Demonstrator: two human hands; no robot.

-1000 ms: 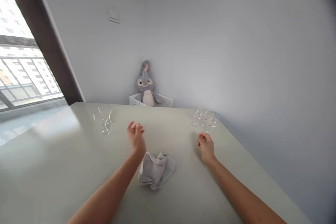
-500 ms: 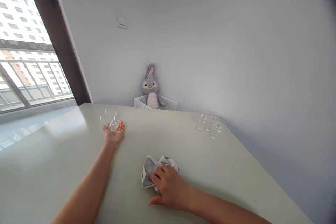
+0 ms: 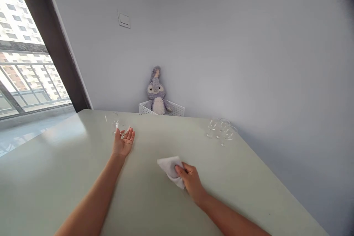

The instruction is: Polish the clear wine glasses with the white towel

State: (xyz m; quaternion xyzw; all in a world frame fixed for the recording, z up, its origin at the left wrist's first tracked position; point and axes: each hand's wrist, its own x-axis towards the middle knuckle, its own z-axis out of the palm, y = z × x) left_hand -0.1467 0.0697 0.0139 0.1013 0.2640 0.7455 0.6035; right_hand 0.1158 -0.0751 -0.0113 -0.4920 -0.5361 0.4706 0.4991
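Observation:
My left hand lies palm up at the left, its fingers apart and its palm bare. Just beyond and partly behind its fingertips stand clear stemmed glasses; their outlines are faint, and whether the fingers touch one cannot be made out. Near the middle of the table, my right hand pinches a pale grey cloth between thumb and fingers. The cloth is bunched and appears raised off the surface.
Several clear stemmed glasses stand at the table's back right. Behind the far edge of the pale table, a purple plush toy sits in a white basket against the wall. A window is at the left.
My right hand has gripped the cloth and lifted it, turning so that the thumb is on top. My left hand has shifted slightly right, away from the left glasses.

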